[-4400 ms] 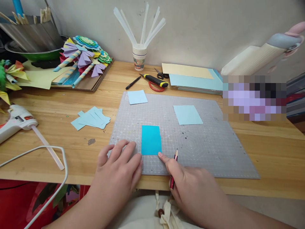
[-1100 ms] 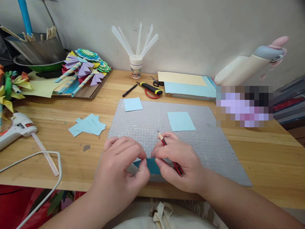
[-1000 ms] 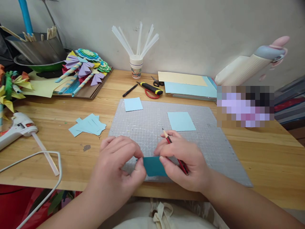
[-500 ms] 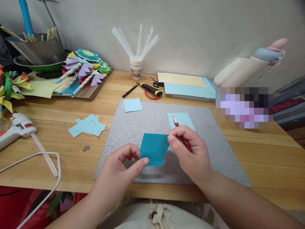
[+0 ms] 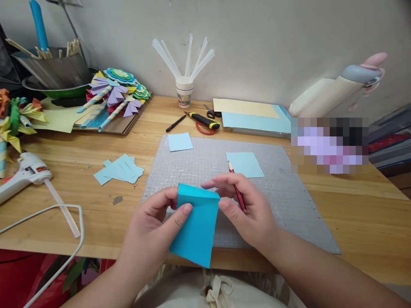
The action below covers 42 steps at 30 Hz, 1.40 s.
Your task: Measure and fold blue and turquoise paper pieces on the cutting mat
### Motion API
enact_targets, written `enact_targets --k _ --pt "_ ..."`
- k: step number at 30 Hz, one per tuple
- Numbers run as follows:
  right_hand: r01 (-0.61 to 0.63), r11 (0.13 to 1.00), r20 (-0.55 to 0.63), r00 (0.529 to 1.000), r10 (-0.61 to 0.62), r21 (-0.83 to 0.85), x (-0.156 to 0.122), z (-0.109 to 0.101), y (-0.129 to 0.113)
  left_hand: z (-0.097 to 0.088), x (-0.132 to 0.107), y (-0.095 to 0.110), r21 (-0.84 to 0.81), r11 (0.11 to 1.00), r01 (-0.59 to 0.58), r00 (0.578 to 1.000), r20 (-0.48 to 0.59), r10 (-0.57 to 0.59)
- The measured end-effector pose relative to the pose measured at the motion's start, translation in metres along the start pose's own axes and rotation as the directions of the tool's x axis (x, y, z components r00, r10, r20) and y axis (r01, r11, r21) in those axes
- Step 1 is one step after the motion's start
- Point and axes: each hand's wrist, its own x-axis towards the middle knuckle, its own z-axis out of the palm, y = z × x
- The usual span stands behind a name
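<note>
Wooden bench (image 5: 349, 205), creased turquoise paper (image 5: 196, 226) in hand

Head view: a gray cutting mat (image 5: 289, 201) lies on the bench. Above its near edge, the left hand (image 5: 157, 224) pinches the paper, probably to steady it. The right hand (image 5: 255, 209), thumb and forefinger parted near the paper's top corner, grips a pencil (image 5: 238, 194), likely for handiness.

Cutting mat (image 5: 289, 214) ctr of table (image 5: 362, 214); sheet (image 5: 195, 235) above mat's near edge, btwn L hand (image 5: 154, 222) & R hand (image 5: 250, 209), pencil (image 5: 239, 196) in R hand. 2 paper squares (image 5: 180, 142) on mat, 1 back L, 1 nearer & R. Slips (image 5: 120, 169) L of mat, glue gun (image 5: 27, 169) further L. Behind mat, L-R: pen (image 5: 175, 123), hand tool (image 5: 205, 122), paper stack (image 5: 250, 121); scissors (image 5: 212, 113) behind tool, cup (image 5: 184, 93) behind pen.
</note>
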Motion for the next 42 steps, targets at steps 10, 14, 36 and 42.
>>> enact_targets --k 10,14,36,42 --pt "-0.373 0.848 0.197 0.927 0.32 0.376 0.006 0.009 -0.005 0.004 0.001 -0.008 0.094 0.996 0.009 1.0 -0.022 -0.007" --pt "-0.412 0.885 0.11 0.911 0.397 0.218 0.005 0.011 -0.005 0.008 0.001 -0.008 0.092 0.995 0.032 0.999 0.006 -0.033" --pt "0.09 0.994 0.043 0.995 -0.087 -0.068 -0.001 0.004 -0.009 0.003 0.006 0.002 -0.017 0.992 0.123 0.99 0.07 -0.122" --pt "-0.038 0.998 0.008 0.999 0.038 0.053 -0.002 0.003 -0.014 0.002 -0.001 0.002 0.252 0.962 -0.106 0.994 0.039 0.1"
